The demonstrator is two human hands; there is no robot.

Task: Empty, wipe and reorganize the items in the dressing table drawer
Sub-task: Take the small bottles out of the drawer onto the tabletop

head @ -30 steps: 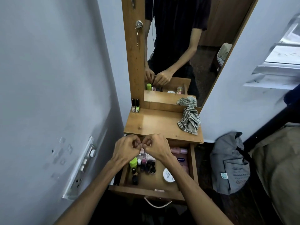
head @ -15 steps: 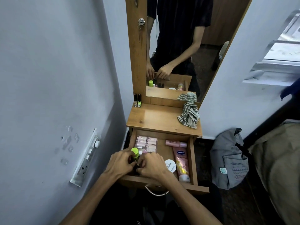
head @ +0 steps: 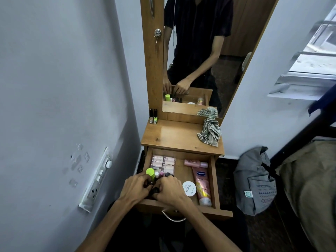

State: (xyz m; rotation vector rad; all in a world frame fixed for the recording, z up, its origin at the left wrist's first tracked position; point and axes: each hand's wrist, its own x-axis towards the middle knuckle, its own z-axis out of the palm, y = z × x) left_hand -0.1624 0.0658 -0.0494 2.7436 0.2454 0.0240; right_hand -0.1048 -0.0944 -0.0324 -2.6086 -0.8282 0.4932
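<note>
The wooden drawer (head: 212,180) of the dressing table is pulled open. Both hands reach into its front left corner among several small bottles (head: 161,174). My left hand (head: 135,187) has its fingers curled round dark little bottles beside a lime-capped bottle (head: 150,173). My right hand (head: 171,190) curls round a dark bottle next to it. Further back lie several pale pink tubes (head: 163,161), a pink bottle (head: 195,163), a Vaseline tube (head: 202,186) and a round white jar (head: 189,188).
A striped cloth (head: 210,131) lies on the tabletop (head: 174,135) at the right. Two nail polish bottles (head: 153,116) stand at its back left by the mirror (head: 205,51). A grey bag (head: 254,180) sits on the floor to the right; a wall switchboard (head: 96,179) is at the left.
My hands went down from the drawer's back edge to its front left corner and closed round small bottles. The view tilted down, showing more of the drawer.
</note>
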